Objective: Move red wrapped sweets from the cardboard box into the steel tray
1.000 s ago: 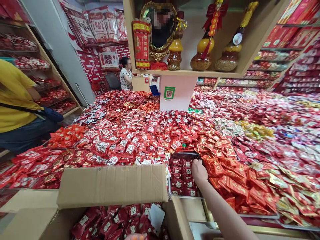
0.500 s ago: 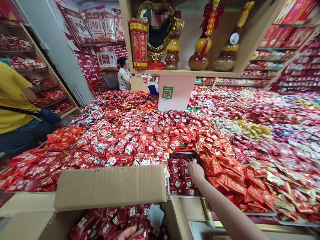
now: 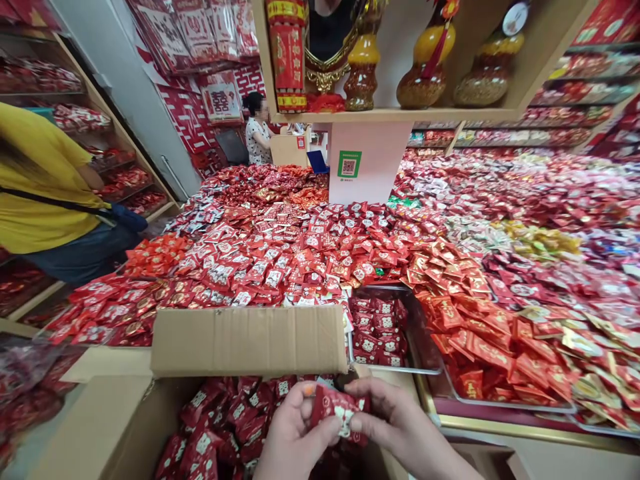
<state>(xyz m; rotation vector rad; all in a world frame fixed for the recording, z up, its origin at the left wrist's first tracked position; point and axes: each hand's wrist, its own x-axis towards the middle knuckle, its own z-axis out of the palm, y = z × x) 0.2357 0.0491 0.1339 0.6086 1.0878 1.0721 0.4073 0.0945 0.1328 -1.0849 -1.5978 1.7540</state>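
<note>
Over the open cardboard box (image 3: 247,340), my left hand (image 3: 297,433) and my right hand (image 3: 395,423) both grip one dark red candy packet (image 3: 340,412) with white print, thumbs on its near face. Many similar dark red packets (image 3: 205,447) fill the box below. Beyond the box's right flap, a metal tray (image 3: 423,333) holds rows of the same kind of packet (image 3: 383,323) on its left side, while bare metal shows on its right.
Heaps of red, orange and pink packets (image 3: 280,243) cover the display. A shelf (image 3: 400,117) with bottles overhangs the middle above a white pillar (image 3: 367,160). One person in yellow (image 3: 45,180) stands left; another (image 3: 257,137) is at the back.
My right hand has come back from the metal tray to above the box. My left hand has risen out of the box, and both now hold one packet. The view has shifted.
</note>
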